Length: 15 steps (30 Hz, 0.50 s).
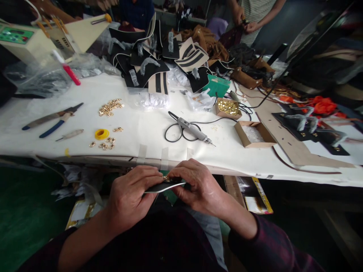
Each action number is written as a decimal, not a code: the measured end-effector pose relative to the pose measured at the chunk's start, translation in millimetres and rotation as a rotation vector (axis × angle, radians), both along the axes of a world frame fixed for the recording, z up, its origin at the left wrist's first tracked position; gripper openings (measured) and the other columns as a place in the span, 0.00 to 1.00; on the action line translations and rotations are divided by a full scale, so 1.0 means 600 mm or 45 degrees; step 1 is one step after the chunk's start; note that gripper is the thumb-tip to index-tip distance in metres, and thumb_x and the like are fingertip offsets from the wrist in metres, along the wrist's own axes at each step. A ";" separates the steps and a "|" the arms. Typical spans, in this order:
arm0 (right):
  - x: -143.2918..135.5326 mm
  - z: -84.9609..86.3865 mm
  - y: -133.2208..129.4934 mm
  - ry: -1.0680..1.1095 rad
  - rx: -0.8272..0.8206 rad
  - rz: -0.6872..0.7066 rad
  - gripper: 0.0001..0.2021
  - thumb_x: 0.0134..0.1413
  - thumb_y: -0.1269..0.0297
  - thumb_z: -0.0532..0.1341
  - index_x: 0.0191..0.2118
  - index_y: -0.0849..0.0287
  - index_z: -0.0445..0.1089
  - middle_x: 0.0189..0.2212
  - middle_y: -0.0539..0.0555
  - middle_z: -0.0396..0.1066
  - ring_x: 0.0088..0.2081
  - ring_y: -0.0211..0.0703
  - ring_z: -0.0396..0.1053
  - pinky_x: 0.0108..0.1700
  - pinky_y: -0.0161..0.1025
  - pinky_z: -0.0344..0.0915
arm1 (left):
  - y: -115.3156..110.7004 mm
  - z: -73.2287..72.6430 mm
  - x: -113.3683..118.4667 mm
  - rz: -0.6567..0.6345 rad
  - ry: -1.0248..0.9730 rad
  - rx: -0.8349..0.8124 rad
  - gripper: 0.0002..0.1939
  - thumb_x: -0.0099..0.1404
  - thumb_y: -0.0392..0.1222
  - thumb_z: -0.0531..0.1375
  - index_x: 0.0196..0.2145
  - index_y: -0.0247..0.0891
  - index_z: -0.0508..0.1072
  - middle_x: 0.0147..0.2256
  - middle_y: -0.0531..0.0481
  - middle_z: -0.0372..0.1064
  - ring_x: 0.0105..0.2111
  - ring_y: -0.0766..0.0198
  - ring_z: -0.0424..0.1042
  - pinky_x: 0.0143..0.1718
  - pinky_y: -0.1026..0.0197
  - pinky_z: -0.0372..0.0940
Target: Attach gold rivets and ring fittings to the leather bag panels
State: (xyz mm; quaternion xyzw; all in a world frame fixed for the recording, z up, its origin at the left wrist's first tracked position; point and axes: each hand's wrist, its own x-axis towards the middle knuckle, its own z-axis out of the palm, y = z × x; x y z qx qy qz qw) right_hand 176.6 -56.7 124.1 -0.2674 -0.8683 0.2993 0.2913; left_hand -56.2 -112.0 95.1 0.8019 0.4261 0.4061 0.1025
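Just in front of the table's near edge, my left hand (133, 194) and my right hand (198, 185) hold a black flat piece with a white edge (162, 187) between them. My left thumb lies under it and the fingers on top. A small gold metal fitting (166, 178) shows on the piece between my fingertips, its exact shape hard to make out. The right fingertips are closed around the piece beside the fitting. Beyond my hands on the white table (136, 132) lie a grey corded hand tool (193, 130), a yellow tape roll (101, 134) and loose gold clasps (107, 143).
Pliers (53, 119) and an awl-like tool (70, 135) lie left. A gold pile (110, 107) is further back. Open cardboard boxes (255, 144) stand right. Black and striped pieces (150, 70) are heaped behind. A co-worker's hands (246, 22) handle dark material at the back.
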 end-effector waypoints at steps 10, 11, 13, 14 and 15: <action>0.011 -0.041 0.107 -0.206 -0.904 -0.148 0.11 0.59 0.56 0.67 0.37 0.61 0.77 0.24 0.46 0.70 0.26 0.36 0.64 0.26 0.33 0.57 | 0.082 -0.065 0.024 0.150 -0.217 -0.712 0.12 0.69 0.42 0.63 0.49 0.41 0.79 0.41 0.47 0.83 0.38 0.56 0.82 0.38 0.58 0.76; 0.010 -0.046 0.125 -0.217 -0.986 -0.135 0.12 0.58 0.55 0.68 0.37 0.61 0.77 0.25 0.47 0.72 0.26 0.37 0.66 0.26 0.33 0.59 | 0.092 -0.068 0.024 0.159 -0.259 -0.783 0.15 0.69 0.44 0.63 0.51 0.40 0.78 0.43 0.46 0.83 0.40 0.54 0.83 0.40 0.56 0.77; 0.006 -0.050 0.158 -0.232 -1.144 -0.081 0.14 0.54 0.54 0.70 0.38 0.62 0.79 0.28 0.49 0.76 0.28 0.39 0.70 0.29 0.33 0.64 | 0.108 -0.068 0.021 0.155 -0.332 -0.885 0.20 0.69 0.47 0.63 0.56 0.40 0.76 0.48 0.44 0.82 0.47 0.50 0.82 0.47 0.52 0.77; 0.003 -0.051 0.171 -0.244 -1.210 -0.047 0.15 0.53 0.54 0.70 0.39 0.62 0.80 0.29 0.50 0.78 0.29 0.39 0.72 0.31 0.33 0.66 | 0.114 -0.066 0.017 0.133 -0.361 -0.934 0.22 0.69 0.49 0.63 0.57 0.40 0.75 0.51 0.44 0.81 0.49 0.49 0.81 0.50 0.51 0.76; -0.001 -0.050 0.182 -0.261 -1.260 -0.014 0.15 0.51 0.55 0.71 0.39 0.62 0.81 0.30 0.51 0.79 0.30 0.40 0.73 0.32 0.33 0.67 | 0.119 -0.063 0.013 0.096 -0.387 -0.996 0.23 0.69 0.51 0.64 0.58 0.40 0.75 0.52 0.44 0.81 0.51 0.48 0.81 0.51 0.50 0.76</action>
